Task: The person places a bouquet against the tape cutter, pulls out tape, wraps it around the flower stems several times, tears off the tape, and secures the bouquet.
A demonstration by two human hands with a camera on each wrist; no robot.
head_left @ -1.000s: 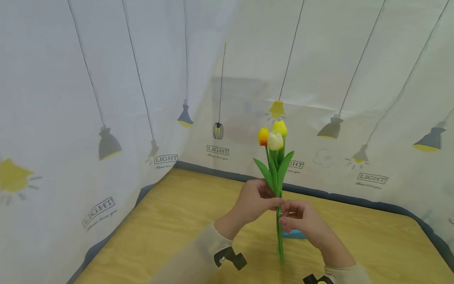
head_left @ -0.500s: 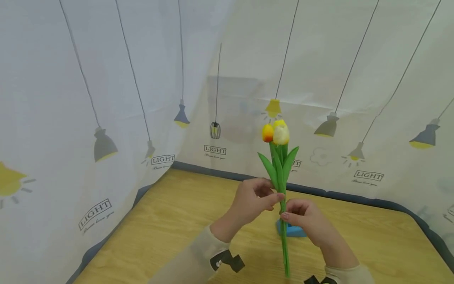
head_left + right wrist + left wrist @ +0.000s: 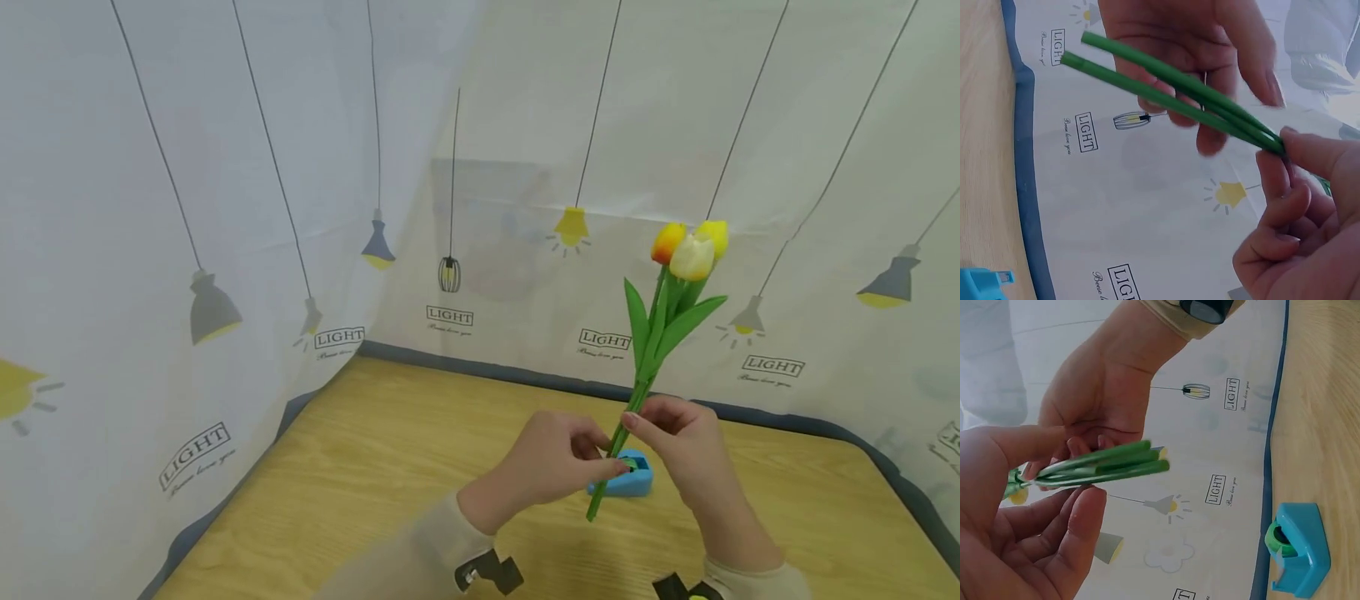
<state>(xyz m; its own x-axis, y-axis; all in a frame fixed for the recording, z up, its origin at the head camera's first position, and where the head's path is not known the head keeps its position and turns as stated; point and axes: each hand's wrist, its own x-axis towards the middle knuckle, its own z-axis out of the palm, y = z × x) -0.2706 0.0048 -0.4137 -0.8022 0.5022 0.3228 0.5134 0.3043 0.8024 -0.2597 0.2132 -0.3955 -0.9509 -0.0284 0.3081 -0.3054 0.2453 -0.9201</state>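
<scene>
My right hand pinches the green stems of three artificial tulips between thumb and forefinger, as the right wrist view shows closely. The blossoms are orange-yellow, white and yellow, and the bunch leans to the right with its leaves below them. My left hand is around the lower stems, thumb and fingers apart; in the right wrist view its fingers hang relaxed behind the stem ends. A blue tape dispenser with a roll of green tape stands on the table just behind the stems.
The wood-grain table ends at a dark blue edge. White fabric printed with hanging lamps encloses the back and left side. A dark camera mount sits on the left sleeve.
The tulips have shifted right and tilted from nearly upright. The right hand has moved up along the stems; the left hand has loosened its pinch and come lower. More of the tape dispenser shows.
</scene>
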